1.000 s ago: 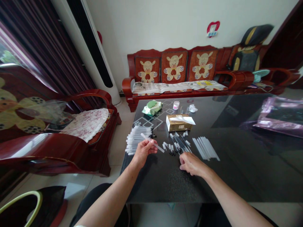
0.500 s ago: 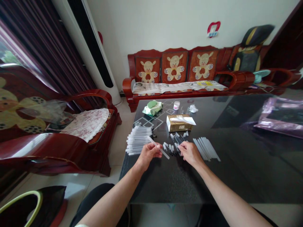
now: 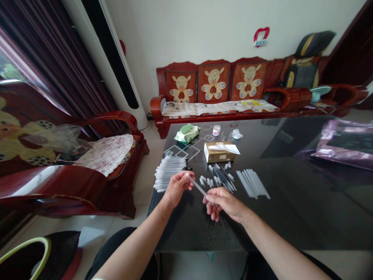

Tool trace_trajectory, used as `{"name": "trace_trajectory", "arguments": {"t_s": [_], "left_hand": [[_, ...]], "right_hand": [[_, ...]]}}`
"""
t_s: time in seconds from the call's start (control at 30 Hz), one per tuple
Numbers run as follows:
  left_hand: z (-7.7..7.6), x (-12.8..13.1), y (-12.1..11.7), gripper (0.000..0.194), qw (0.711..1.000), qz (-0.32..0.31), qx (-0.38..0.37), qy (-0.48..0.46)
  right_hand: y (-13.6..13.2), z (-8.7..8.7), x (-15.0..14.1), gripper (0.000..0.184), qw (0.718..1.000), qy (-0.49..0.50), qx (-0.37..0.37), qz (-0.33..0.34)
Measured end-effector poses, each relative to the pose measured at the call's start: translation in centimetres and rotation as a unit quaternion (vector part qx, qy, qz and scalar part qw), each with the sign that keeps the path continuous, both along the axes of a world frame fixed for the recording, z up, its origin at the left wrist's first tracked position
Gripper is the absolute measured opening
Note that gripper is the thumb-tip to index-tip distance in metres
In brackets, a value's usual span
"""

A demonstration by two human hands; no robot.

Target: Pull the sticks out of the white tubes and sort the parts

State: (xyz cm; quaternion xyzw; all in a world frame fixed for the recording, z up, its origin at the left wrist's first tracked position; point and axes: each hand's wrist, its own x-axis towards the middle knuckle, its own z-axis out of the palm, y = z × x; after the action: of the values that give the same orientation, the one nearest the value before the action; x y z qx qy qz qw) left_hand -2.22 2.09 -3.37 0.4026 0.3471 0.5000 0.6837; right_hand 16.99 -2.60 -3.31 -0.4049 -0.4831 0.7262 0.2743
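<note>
My left hand pinches the upper end of a translucent white pen barrel, held at a slant over the table. At the barrel's lower end, my right hand has thumb and forefinger closed; whether a small part is also in those fingers is hidden. Just beyond the hands lie thin dark pen refills and several small clear pen caps. To the right is a row of loose white barrels. A stack of whitish pens with dark ends lies left, beside my left hand.
On the dark glossy table stand a tissue box, a green wipes pack, a small white jar and crumpled tissue. Purple plastic wrapping lies far right. A wooden sofa stands behind.
My right hand has moved from the refills, down and left, to the barrel's lower end. My left hand has shifted slightly up and left with the barrel.
</note>
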Motion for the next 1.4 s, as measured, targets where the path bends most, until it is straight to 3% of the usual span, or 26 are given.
{"name": "trace_trajectory", "arguments": {"t_s": [0.13,0.23,0.33,0.4,0.47,0.53,0.6,0.63,0.7,0.77,0.83,0.9,0.97,1.03,1.07,1.17,1.23,1.3,1.4], "left_hand": [[0.0,0.4,-0.4,0.034,0.998,-0.06,0.003,0.011],[-0.1,1.1,-1.1,0.034,0.996,-0.088,0.001,0.029],[-0.1,1.4,-1.4,0.033,0.997,-0.056,0.001,0.051],[-0.1,1.4,-1.4,0.031,0.998,-0.029,-0.002,0.054],[-0.2,1.5,-1.4,0.03,0.999,-0.006,-0.007,0.051],[-0.4,1.7,-1.4,0.029,0.999,0.013,-0.008,0.052],[-0.6,1.8,-1.5,0.028,0.998,0.031,-0.006,0.051],[-0.6,1.8,-1.5,0.028,0.998,0.033,-0.003,0.048],[-0.4,1.6,-1.5,0.028,0.999,0.019,0.008,0.043],[0.0,1.4,-1.5,0.027,0.999,-0.015,0.02,0.042],[0.4,1.3,-1.5,0.027,0.997,-0.048,0.029,0.044],[0.7,1.3,-1.7,0.027,0.997,-0.059,0.032,0.044],[0.7,1.7,-1.9,0.027,0.998,-0.044,0.033,0.042],[0.5,2.1,-2.0,0.027,0.999,-0.011,0.03,0.04],[0.4,2.2,-2.0,0.027,0.999,0.004,0.026,0.04],[0.2,1.8,-1.3,0.028,0.998,0.057,0.013,0.028],[0.3,0.9,-0.5,0.028,0.993,0.117,0.011,-0.001],[0.4,0.1,0.2,0.026,0.986,0.163,0.012,-0.022],[0.2,-0.3,0.2,0.027,0.995,0.098,0.0,-0.012]], "right_hand": [[-0.3,0.1,-0.6,0.05,0.998,0.058,-0.023,0.0],[-0.5,-0.1,-1.3,0.048,0.996,0.081,-0.021,-0.009],[-0.7,-0.2,-1.8,0.042,0.998,0.048,-0.001,-0.044],[-0.7,-0.1,-2.0,0.041,0.994,-0.033,0.073,-0.078],[-0.7,0.0,-2.3,0.039,0.96,-0.156,0.205,-0.114],[-0.7,0.0,-2.5,0.036,0.893,-0.282,0.321,-0.142],[-0.7,0.0,-2.8,0.033,0.839,-0.364,0.369,-0.164],[-0.8,0.0,-2.8,0.032,0.832,-0.376,0.37,-0.171],[-0.8,0.0,-2.8,0.035,0.869,-0.331,0.331,-0.161],[-0.9,0.1,-2.4,0.042,0.942,-0.212,0.23,-0.124],[-1.0,0.3,-1.9,0.05,0.989,-0.08,0.11,-0.063],[-1.0,0.6,-1.6,0.053,0.999,-0.004,0.04,-0.017],[-0.9,0.9,-1.5,0.047,0.998,-0.01,0.056,-0.021],[-0.8,1.1,-1.6,0.041,0.979,-0.095,0.163,-0.07],[-0.8,1.1,-1.8,0.04,0.953,-0.164,0.235,-0.098],[-1.1,1.0,-2.1,0.033,0.828,-0.366,0.401,-0.142],[-1.4,0.7,-2.2,0.031,0.774,-0.434,0.437,-0.148],[-1.5,0.3,-2.1,0.031,0.766,-0.443,0.441,-0.151],[-0.8,-0.1,-1.7,0.035,0.809,-0.391,0.406,-0.168]]}}
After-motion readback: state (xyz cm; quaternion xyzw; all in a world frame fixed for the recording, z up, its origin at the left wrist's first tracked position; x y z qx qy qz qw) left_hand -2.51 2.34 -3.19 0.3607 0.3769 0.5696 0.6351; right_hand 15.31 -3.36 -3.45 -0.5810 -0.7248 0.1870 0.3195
